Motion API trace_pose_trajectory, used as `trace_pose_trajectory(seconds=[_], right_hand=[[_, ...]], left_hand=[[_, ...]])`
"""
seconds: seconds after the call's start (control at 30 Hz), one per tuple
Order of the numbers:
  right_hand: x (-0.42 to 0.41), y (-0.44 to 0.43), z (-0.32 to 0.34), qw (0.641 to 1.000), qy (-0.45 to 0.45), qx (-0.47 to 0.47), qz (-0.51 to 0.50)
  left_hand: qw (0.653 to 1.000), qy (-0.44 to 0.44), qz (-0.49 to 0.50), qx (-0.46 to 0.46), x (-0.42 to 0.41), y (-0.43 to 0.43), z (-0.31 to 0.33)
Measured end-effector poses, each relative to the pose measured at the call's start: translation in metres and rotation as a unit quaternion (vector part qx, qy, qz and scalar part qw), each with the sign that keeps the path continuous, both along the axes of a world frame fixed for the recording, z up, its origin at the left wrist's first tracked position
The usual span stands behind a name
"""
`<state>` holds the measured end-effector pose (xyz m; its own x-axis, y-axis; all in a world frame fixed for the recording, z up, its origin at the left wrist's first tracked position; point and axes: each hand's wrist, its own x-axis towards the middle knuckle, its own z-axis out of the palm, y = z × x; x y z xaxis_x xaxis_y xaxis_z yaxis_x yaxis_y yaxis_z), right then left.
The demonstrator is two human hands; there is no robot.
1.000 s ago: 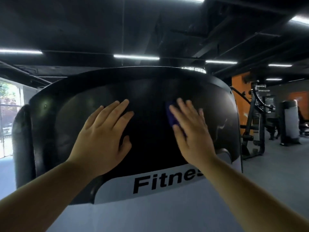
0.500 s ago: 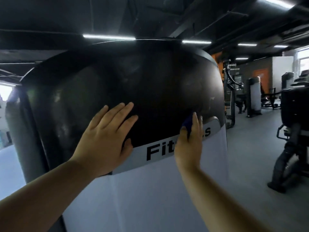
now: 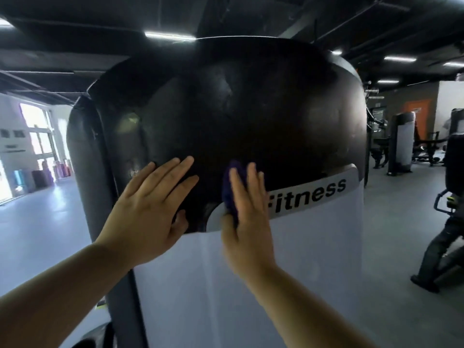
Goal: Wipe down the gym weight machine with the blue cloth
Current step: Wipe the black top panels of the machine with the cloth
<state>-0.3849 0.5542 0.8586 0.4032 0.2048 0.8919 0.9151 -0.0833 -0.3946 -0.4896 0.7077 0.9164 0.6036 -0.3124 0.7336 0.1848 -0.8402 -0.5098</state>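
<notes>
Wiping the weight machine (image 3: 251,109) cover, centre frame.
Right hand (image 3: 247,222) presses blue cloth (image 3: 232,187) flat-fingered; left hand (image 3: 148,207) open, bracing. Best: overlapping strokes, even pressure.

Place: a gym.
Lettering: "Fitness" lettering (image 3: 308,197) on the near weight machine (image 3: 226,109).
Background: other exercise machines (image 3: 401,144) standing on the grey floor (image 3: 391,222).
Left: rolled mats (image 3: 45,172) below the windows (image 3: 35,119).
</notes>
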Motion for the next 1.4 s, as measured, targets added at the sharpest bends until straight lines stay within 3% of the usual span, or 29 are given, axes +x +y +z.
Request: trace_pose_trajectory(seconds=[0.07, 0.17, 0.27, 0.4, 0.47, 0.6, 0.67, 0.8, 0.93, 1.0, 1.13, 1.23, 1.4], right_hand=[[-0.007, 0.01, -0.001, 0.982, -0.146, -0.113, 0.043], [-0.002, 0.013, 0.024, 0.987, -0.146, -0.043, 0.047], [0.001, 0.012, 0.058, 0.987, -0.163, -0.005, -0.005], [-0.006, 0.012, 0.066, 0.982, -0.154, -0.078, 0.072], [0.0, 0.001, 0.059, 0.975, -0.163, -0.123, 0.083], [0.023, -0.028, 0.057, 0.951, -0.243, -0.191, -0.001], [0.031, -0.038, 0.07, 0.951, -0.253, -0.175, -0.035], [0.044, -0.044, 0.108, 0.962, -0.233, -0.087, -0.109], [0.053, -0.032, 0.113, 0.965, -0.196, -0.109, -0.136], [0.056, -0.027, 0.104, 0.964, -0.197, -0.122, -0.131], [0.06, -0.031, 0.091, 0.964, -0.204, -0.129, -0.112], [0.063, -0.038, 0.092, 0.957, -0.222, -0.143, -0.118], [0.081, -0.058, 0.104, 0.941, -0.267, -0.153, -0.143]], left_hand=[[0.999, -0.017, -0.016, -0.028, -0.008, 0.009, -0.004], [0.997, -0.019, -0.059, -0.049, -0.02, 0.019, -0.008], [0.994, -0.027, -0.108, 0.001, -0.021, 0.019, -0.003], [0.985, -0.104, -0.139, -0.009, -0.008, 0.01, 0.008], [0.986, -0.101, -0.133, 0.009, -0.004, 0.011, -0.001], [0.986, -0.077, -0.113, 0.092, 0.0, 0.024, -0.017], [0.982, -0.091, -0.105, 0.13, 0.0, 0.027, -0.001], [0.969, -0.229, -0.087, -0.033, -0.003, 0.028, 0.064], [0.95, -0.232, -0.128, -0.162, 0.01, 0.023, 0.052], [0.954, -0.206, -0.136, -0.168, 0.019, 0.015, 0.005], [0.976, -0.157, -0.121, -0.092, 0.022, 0.018, -0.075], [0.977, -0.171, -0.1, -0.082, 0.027, 0.014, -0.055], [0.934, -0.246, -0.057, -0.252, 0.054, -0.041, 0.023]])
